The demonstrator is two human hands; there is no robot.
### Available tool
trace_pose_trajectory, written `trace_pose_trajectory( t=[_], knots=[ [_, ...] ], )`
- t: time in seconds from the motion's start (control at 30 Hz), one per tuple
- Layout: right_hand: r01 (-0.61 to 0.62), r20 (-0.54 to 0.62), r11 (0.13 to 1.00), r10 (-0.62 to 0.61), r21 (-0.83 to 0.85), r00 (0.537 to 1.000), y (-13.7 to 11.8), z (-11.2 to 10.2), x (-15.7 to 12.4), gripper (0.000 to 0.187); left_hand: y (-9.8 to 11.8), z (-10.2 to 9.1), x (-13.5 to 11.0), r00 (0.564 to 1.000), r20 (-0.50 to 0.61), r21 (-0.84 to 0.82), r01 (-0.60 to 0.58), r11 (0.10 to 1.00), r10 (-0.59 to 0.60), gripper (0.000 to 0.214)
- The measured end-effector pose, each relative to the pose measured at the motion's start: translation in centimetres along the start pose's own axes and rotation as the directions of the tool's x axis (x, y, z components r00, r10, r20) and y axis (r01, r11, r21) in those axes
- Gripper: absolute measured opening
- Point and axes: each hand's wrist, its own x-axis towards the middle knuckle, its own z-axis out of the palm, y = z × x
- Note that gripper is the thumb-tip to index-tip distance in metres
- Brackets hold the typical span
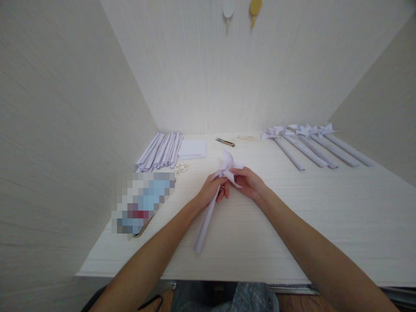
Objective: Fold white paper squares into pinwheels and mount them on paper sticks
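Observation:
A white paper pinwheel point(229, 161) on a rolled paper stick point(208, 219) is held over the middle of the table. My left hand point(212, 189) is closed round the upper stick, just below the blades. With its fingers pinched, my right hand point(247, 181) grips a blade on the pinwheel's right side. The stick slants down toward the front edge, its lower end free. How the blades join the stick is hidden by my fingers.
Several rolled paper sticks point(160, 151) lie at the back left, beside square paper sheets point(192, 148) and small pale pieces point(181, 168). Thread snips point(225, 142) rest near the back wall. Several pinwheels point(303, 145) lie at the back right. A blurred-out flat object point(146, 203) is at left.

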Motion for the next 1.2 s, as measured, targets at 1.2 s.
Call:
trace_pose_trajectory(
  t=[1.2],
  knots=[
    [-0.164, -0.055, 0.986, 0.165, 0.024, 0.985, -0.49, -0.45, 0.62, 0.013, 0.75, -0.18, 0.37, 0.982, 0.073, -0.217, 0.187, 0.958, -0.175, 0.022]
  ],
)
